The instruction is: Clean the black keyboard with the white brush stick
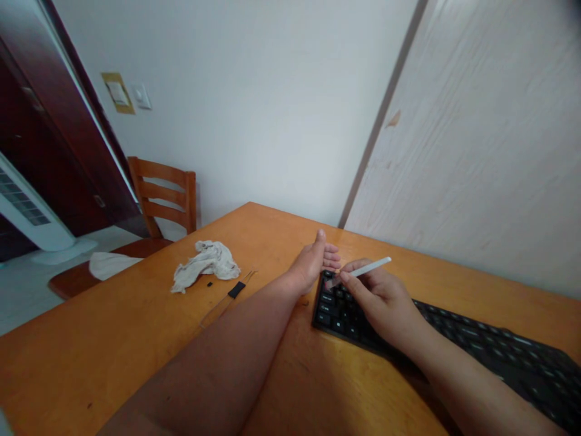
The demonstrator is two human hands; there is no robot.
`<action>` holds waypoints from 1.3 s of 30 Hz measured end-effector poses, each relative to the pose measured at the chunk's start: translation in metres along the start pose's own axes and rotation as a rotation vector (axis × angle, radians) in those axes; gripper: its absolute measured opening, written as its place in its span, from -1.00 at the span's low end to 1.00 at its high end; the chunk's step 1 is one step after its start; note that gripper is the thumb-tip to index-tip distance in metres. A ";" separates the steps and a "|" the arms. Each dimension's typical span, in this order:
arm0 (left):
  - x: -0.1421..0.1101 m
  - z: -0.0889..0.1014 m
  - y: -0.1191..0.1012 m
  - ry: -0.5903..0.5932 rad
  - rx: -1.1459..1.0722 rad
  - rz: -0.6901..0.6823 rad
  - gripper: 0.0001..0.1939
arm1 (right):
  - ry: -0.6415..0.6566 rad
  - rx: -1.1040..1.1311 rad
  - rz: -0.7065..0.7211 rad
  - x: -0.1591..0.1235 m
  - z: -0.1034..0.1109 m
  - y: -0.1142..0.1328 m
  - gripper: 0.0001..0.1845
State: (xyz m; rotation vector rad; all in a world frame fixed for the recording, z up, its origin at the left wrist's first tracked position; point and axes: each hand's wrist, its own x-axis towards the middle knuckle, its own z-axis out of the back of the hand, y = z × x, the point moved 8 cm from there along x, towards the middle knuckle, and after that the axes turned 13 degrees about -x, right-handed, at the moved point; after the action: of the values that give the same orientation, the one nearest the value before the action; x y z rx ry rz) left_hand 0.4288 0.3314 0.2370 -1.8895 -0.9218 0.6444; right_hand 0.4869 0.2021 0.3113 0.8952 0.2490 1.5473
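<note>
A black keyboard (336, 324) lies on the wooden table, running from the middle toward the right edge of the view. My right hand (381, 297) pinches a slim brush (374, 265) by its white handle, above the keyboard's left end. The brush's tip meets the keys near the upper left corner, though its bristles are blurred. Just left of that corner, my left hand (313, 263) is held on edge, thumb up and fingers stretched out, with nothing in it. Whether it touches the keyboard, I cannot tell. My right hand and forearm hide part of the keys.
Left of my left forearm lie a crumpled whitish cloth (206, 263), a small black piece (209, 284) and a black tool with thin wire ends (236, 290). A wooden chair (163, 197) stands beyond the table's left edge. A wall (281, 121) rises behind the table (136, 333).
</note>
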 end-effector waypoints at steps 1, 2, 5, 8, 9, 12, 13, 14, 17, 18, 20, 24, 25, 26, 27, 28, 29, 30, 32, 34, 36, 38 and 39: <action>0.000 0.000 0.000 0.000 0.004 -0.001 -0.17 | 0.012 0.016 0.003 0.000 -0.003 0.000 -0.78; 0.000 0.000 0.000 0.000 0.006 -0.001 -0.17 | 0.023 0.024 0.001 0.001 -0.005 -0.001 -0.78; 0.001 0.000 0.001 0.002 0.005 0.003 -0.15 | 0.021 -0.021 -0.031 0.000 -0.006 -0.008 -0.77; 0.003 0.001 0.003 0.007 -0.002 0.010 -0.14 | -0.038 -0.118 -0.097 0.000 0.003 -0.017 -0.75; 0.003 0.001 0.004 0.007 -0.004 0.012 -0.14 | -0.062 -0.133 -0.112 0.000 0.006 -0.018 -0.75; 0.002 0.000 0.003 0.005 -0.003 0.014 -0.15 | -0.077 -0.091 -0.093 0.000 0.006 -0.016 -0.75; 0.001 0.000 0.002 0.004 0.000 0.014 -0.15 | -0.068 -0.069 -0.077 0.001 0.004 -0.015 -0.75; 0.001 0.000 0.002 0.003 0.003 0.015 -0.16 | -0.053 -0.050 -0.063 0.001 0.002 -0.014 -0.75; 0.001 0.001 0.002 0.003 0.007 0.016 -0.17 | -0.011 -0.032 -0.060 0.001 -0.004 -0.016 -0.75; 0.001 0.001 0.002 0.003 0.004 0.016 -0.17 | -0.014 -0.037 -0.071 0.001 -0.003 -0.017 -0.76; 0.002 0.002 0.003 0.003 -0.004 0.014 -0.18 | -0.049 -0.057 -0.092 0.000 0.002 -0.018 -0.77; 0.001 0.001 0.002 -0.001 -0.002 0.010 -0.18 | -0.050 -0.057 -0.080 0.001 0.005 -0.014 -0.74; 0.001 0.001 0.002 -0.005 -0.001 0.008 -0.18 | -0.030 -0.050 -0.074 0.001 0.003 -0.013 -0.73; 0.000 0.001 0.001 -0.007 0.000 0.008 -0.18 | -0.017 -0.050 -0.076 0.002 0.002 -0.013 -0.73; -0.001 0.000 0.001 -0.007 -0.001 0.009 -0.18 | -0.020 -0.058 -0.086 0.002 0.003 -0.014 -0.74; -0.001 0.000 0.000 -0.006 -0.002 0.010 -0.19 | -0.038 -0.072 -0.101 0.002 0.004 -0.015 -0.75; -0.002 0.000 0.000 -0.004 -0.003 0.011 -0.19 | -0.064 -0.084 -0.121 0.003 0.006 -0.017 -0.76; -0.002 -0.001 -0.001 -0.002 -0.003 0.012 -0.20 | -0.089 -0.089 -0.137 0.003 0.008 -0.019 -0.76; -0.001 -0.001 -0.001 -0.001 0.000 0.012 -0.21 | -0.111 -0.063 -0.151 0.003 0.009 -0.021 -0.75; -0.001 -0.001 -0.001 -0.005 0.008 0.010 -0.21 | -0.102 0.007 -0.134 0.005 0.006 -0.020 -0.74; 0.000 0.000 -0.001 -0.006 0.014 0.011 -0.21 | -0.072 0.064 -0.094 0.007 0.001 -0.018 -0.74; 0.000 0.000 0.000 -0.006 0.012 0.011 -0.20 | -0.040 0.068 -0.059 0.008 -0.003 -0.016 -0.74; 0.000 0.000 0.000 -0.006 0.009 0.009 -0.20 | -0.033 0.051 -0.055 0.009 -0.004 -0.017 -0.74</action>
State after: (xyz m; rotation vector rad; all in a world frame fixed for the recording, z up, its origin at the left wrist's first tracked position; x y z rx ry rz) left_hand 0.4282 0.3313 0.2371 -1.8859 -0.9127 0.6590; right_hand 0.4976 0.2149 0.3011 0.9459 0.2888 1.4798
